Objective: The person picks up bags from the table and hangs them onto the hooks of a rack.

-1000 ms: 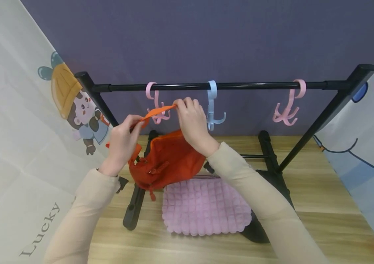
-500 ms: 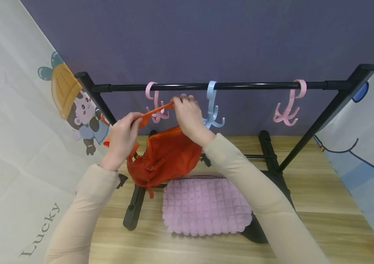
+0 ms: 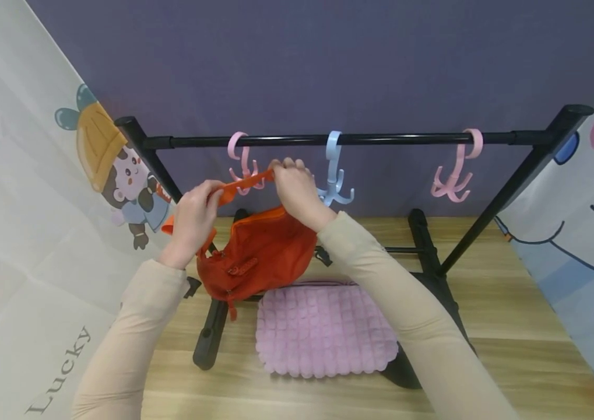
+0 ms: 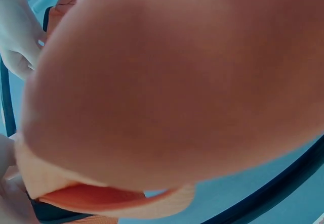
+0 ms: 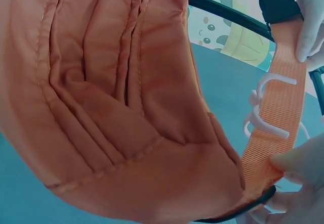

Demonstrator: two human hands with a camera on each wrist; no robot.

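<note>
Both hands hold the orange strap of a red-orange waist bag (image 3: pixel 260 254), stretched between them in front of the left pink hook (image 3: pixel 245 169). My left hand (image 3: pixel 192 219) pinches the strap's left part between thumb and fingers. My right hand (image 3: pixel 299 189) grips its other end, close beside the blue hook (image 3: pixel 333 169). Below, the bag hangs tilted, its zip pull dangling. In the right wrist view, pale hook prongs (image 5: pixel 273 128) overlap the woven strap (image 5: pixel 283 100). The bag's creased fabric (image 5: pixel 126 107) fills most of that view. The left wrist view is mostly covered by a blurred close surface.
A black rail (image 3: pixel 396 139) runs across the rack and carries the hooks. Another pink hook (image 3: pixel 454 175) hangs at the right. A pink puffy pouch (image 3: pixel 323 332) lies on the wooden surface (image 3: pixel 517 350) below, between the rack's black feet (image 3: pixel 210 338).
Both hands and the bag have shifted slightly left, with the strap still held. The blue hook has turned and tilted, its prongs now spread differently beside the right hand.
</note>
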